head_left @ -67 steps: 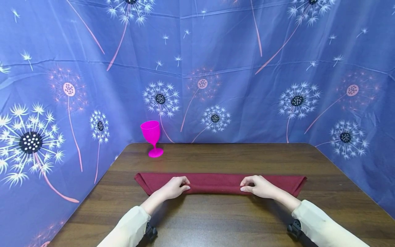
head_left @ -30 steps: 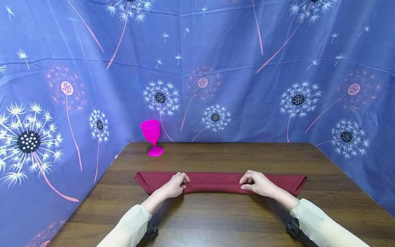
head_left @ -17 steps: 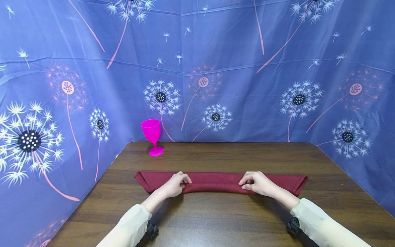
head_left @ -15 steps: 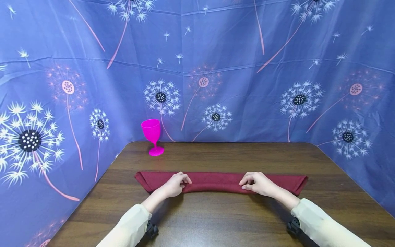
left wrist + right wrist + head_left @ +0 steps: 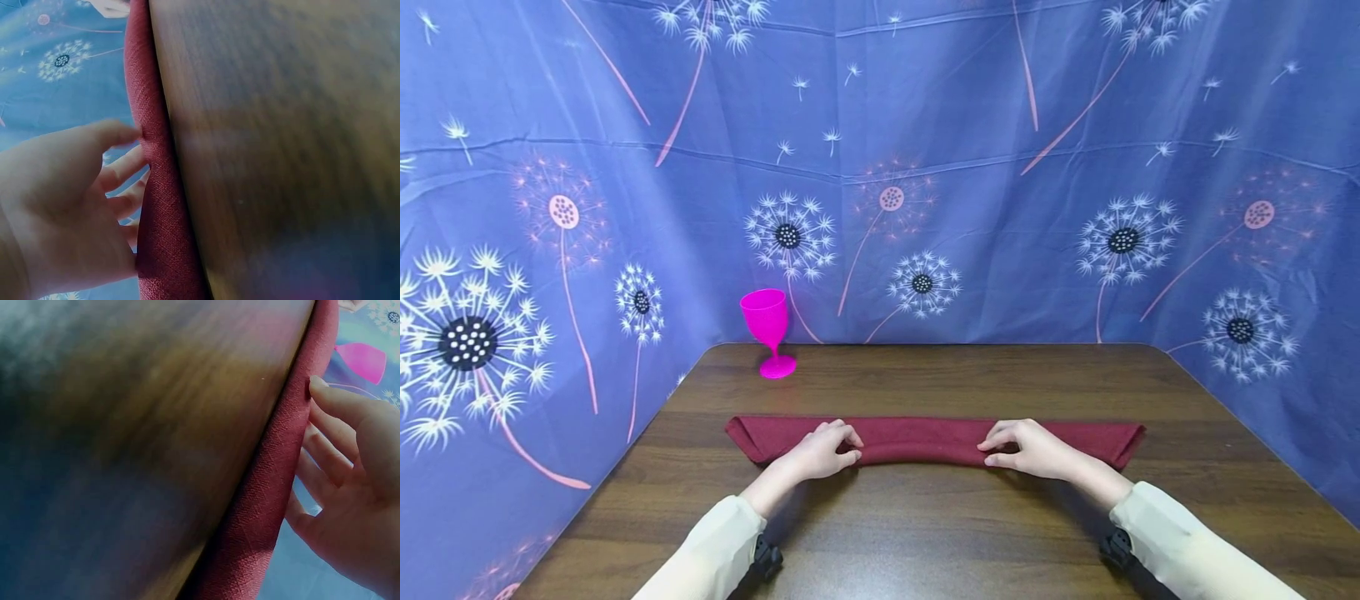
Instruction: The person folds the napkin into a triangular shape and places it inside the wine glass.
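A dark red cloth (image 5: pixel 925 433) lies as a long flat strip across the middle of the wooden table, its near edge turned into a soft roll. My left hand (image 5: pixel 823 450) holds that roll left of centre, thumb in front and fingers bent over the top. To the right of centre, my right hand (image 5: pixel 1033 450) grips the same roll in a similar way. In the left wrist view, the thumb touches the rolled cloth (image 5: pixel 162 200) and the other fingertips pass behind it. The right wrist view shows the thumb (image 5: pixel 319 384) against the roll too.
A bright pink goblet (image 5: pixel 766 321) stands upright at the table's back left, beyond the cloth. Blue dandelion-print curtains (image 5: pixel 1000 208) enclose the back and sides of the wooden table (image 5: pixel 910 542). Each forearm carries a dark wrist device (image 5: pixel 766 557).
The cloth's near edge has rolled slightly away from me, and the strip looks a little narrower in the middle. Thumbs and fingers of both hands shift along the roll; the goblet stays put.
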{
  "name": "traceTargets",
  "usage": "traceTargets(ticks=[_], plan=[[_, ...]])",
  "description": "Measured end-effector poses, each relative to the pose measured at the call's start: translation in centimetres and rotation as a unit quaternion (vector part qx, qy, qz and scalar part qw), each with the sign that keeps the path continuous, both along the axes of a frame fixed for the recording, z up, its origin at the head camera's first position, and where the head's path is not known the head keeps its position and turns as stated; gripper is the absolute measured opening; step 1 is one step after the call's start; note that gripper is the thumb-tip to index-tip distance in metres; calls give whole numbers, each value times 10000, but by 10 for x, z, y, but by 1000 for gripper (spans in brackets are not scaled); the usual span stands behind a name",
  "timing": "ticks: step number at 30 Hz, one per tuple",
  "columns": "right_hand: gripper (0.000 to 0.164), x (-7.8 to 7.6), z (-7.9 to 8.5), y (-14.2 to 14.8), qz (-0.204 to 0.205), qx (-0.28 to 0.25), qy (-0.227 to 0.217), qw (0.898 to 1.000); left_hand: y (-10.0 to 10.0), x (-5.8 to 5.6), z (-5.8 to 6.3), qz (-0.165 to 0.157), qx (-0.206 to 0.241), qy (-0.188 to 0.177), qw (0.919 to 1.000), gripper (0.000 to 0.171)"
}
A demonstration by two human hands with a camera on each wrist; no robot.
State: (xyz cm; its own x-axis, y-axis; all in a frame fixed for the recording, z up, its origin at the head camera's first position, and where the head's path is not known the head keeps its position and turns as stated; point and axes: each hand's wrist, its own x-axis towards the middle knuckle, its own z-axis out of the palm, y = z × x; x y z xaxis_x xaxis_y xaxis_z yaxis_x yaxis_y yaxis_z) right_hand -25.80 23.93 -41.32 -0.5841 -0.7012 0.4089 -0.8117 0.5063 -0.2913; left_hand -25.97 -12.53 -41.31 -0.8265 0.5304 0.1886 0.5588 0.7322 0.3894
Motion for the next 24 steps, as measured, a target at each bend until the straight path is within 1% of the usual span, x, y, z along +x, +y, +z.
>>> traceTargets(ticks=[5, 11, 18, 24], plan=[[17, 1, -3, -1, -62, 94, 163, 9998, 1, 0, -1, -21, -71, -13, 10000, 24], [21, 4, 0, -3, -189, 278, 276, 9991, 0, 1, 1, -69, -55, -35, 10000, 28], [22, 6, 0, -7, -510, 425, 197, 9976, -2, 1, 2, -246, -98, 316, 9991, 27], [22, 7, -3, -6, -504, 329, 173, 9980, -3, 0, -1, -334, -83, 518, 9981, 26]])
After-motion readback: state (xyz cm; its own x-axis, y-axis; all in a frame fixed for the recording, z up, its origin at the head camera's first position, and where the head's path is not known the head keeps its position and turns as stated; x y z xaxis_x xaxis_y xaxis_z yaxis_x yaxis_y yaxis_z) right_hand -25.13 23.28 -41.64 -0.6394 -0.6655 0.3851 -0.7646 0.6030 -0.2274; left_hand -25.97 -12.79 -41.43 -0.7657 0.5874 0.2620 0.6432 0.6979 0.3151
